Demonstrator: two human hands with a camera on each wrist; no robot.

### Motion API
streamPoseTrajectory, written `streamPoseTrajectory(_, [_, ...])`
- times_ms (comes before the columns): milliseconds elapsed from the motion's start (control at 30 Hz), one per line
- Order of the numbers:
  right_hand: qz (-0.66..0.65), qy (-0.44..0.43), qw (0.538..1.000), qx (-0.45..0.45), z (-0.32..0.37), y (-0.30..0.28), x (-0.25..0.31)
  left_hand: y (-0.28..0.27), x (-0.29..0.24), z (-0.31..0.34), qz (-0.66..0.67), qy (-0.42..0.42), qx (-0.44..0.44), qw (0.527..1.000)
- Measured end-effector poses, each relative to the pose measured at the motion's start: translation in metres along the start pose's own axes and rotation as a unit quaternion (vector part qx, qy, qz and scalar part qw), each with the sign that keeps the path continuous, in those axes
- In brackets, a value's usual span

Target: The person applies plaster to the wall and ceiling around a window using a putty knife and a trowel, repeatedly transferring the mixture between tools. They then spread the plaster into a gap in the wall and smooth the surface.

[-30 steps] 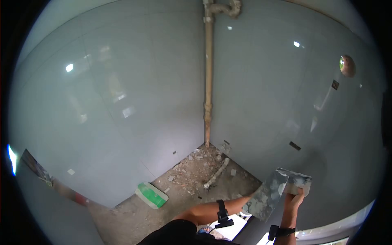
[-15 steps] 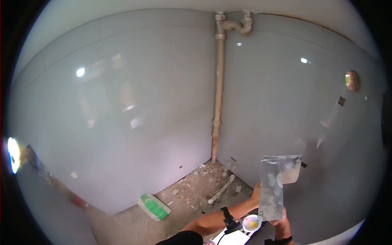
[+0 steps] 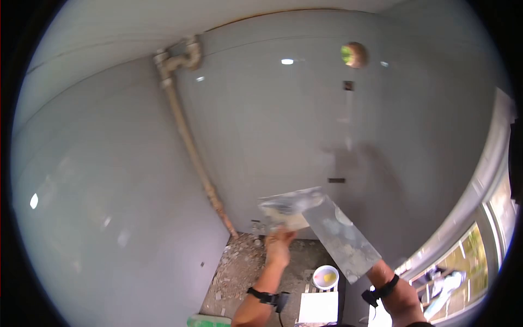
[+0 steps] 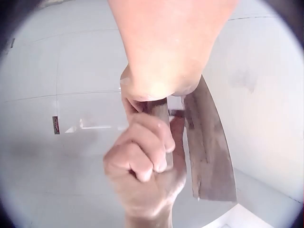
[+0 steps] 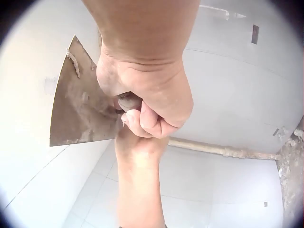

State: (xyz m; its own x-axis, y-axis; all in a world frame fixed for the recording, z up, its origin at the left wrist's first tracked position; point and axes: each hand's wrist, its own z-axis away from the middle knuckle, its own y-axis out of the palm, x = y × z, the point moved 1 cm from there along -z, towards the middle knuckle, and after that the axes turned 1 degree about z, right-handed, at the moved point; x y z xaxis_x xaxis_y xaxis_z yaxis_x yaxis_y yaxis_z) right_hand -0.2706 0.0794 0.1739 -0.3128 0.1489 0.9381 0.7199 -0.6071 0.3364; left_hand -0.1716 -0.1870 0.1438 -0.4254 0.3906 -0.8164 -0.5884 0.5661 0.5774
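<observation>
In the head view, my left hand (image 3: 279, 249) grips a flat tool whose pale, smeared blade (image 3: 291, 203) points up. At the lower end of a long grey metal blade (image 3: 351, 237) is my right hand (image 3: 382, 272), its fingers mostly hidden. The two blades form an angled shape. The left wrist view has my right hand (image 4: 142, 164) curled round a handle (image 4: 161, 110), beside a broad blade (image 4: 209, 142); my left fingers are mostly hidden. In the right wrist view, my right hand (image 5: 147, 102) holds a rounded handle (image 5: 130, 101), a stained blade (image 5: 83, 102) to its left.
A white bucket (image 3: 325, 277) with something yellow inside stands beyond a bright white panel (image 3: 318, 308). Rubble (image 3: 234, 272) lies at the wall corner, near a brown pipe (image 3: 188, 139). A green and white object (image 3: 210, 320) sits at the lower edge. A window (image 3: 479, 240) is at right.
The head view has swung right, bringing the window into sight. The blades have turned, with the long one now slanting down to the right. My left hand has come out from behind the metal.
</observation>
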Motion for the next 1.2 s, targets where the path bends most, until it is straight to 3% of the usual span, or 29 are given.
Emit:
streamPoseTrajectory(67, [0.046,-0.022,0.998,-0.047,0.008,0.002,0.018,-0.042,-0.011,-0.015,0.027,0.022,0.033,0.999])
streamPoseTrajectory(167, [-0.059,-0.024,0.984,-0.166,0.006,0.041,0.079,-0.065,-0.047,-0.034,0.131,0.012,0.068,0.989])
streamPoseTrajectory(300, [-0.059,-0.05,0.973,-0.219,-0.006,0.042,0.115,0.0,-0.089,-0.006,0.195,-0.029,0.09,0.976])
streamPoseTrajectory(367, [-0.113,-0.063,0.971,-0.203,0.002,0.057,0.138,0.022,-0.071,0.006,0.218,-0.12,0.183,0.951])
streamPoseTrajectory(433, [-0.094,-0.085,0.967,-0.221,-0.006,0.056,0.142,0.037,-0.052,0.019,0.232,-0.203,0.162,0.938])
streamPoseTrajectory(567, [-0.049,-0.157,0.965,-0.205,-0.018,0.027,0.135,0.091,-0.027,0.061,0.227,-0.225,0.168,0.933])
streamPoseTrajectory(700, [-0.003,-0.228,0.954,-0.195,-0.028,0.033,0.12,0.108,-0.009,0.072,0.244,-0.223,0.134,0.934])
streamPoseTrajectory(967, [0.255,-0.256,0.917,-0.168,0.026,0.038,0.106,0.117,-0.037,0.066,0.283,-0.209,0.167,0.921])
streamPoseTrajectory(1100, [0.472,-0.29,0.81,-0.192,0.042,0.034,0.105,0.096,-0.041,0.051,0.323,-0.204,0.18,0.906])
streamPoseTrajectory(1200, [0.527,-0.26,0.794,-0.157,0.058,0.033,0.111,0.072,-0.043,0.038,0.306,-0.171,0.219,0.91])
